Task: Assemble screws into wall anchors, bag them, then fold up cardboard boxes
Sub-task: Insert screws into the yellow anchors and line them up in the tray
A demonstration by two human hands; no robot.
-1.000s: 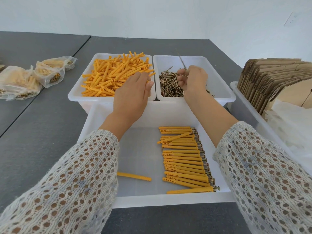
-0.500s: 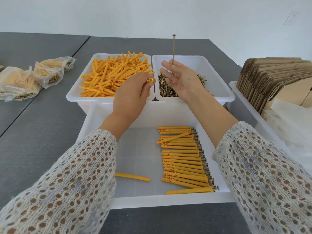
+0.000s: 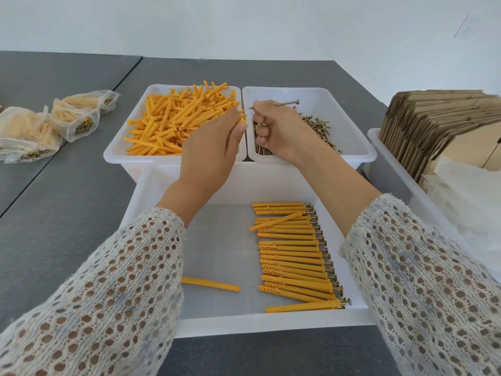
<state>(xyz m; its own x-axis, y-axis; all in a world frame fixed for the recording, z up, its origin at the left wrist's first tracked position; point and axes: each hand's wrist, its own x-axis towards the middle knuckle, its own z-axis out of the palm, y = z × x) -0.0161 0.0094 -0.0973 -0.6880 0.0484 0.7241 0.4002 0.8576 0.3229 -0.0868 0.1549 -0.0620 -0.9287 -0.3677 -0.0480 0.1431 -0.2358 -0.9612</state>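
Half a second ago our right hand (image 3: 279, 126) lay open with the screw (image 3: 282, 103) upright; now we pinch it level, tip toward our left hand (image 3: 214, 147), which grips an orange wall anchor (image 3: 241, 121) just beside it.

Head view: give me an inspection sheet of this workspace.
Surface: grey table.
Job's things: loose anchors bin; screws bin; near bin with assembled anchors and one bare anchor; flat cardboard boxes.
Clutter: filled bags far left.
Grippers: left hand holds an anchor; right hand pinches a screw.
Cables: nothing seen.
Surroundings: white wall.
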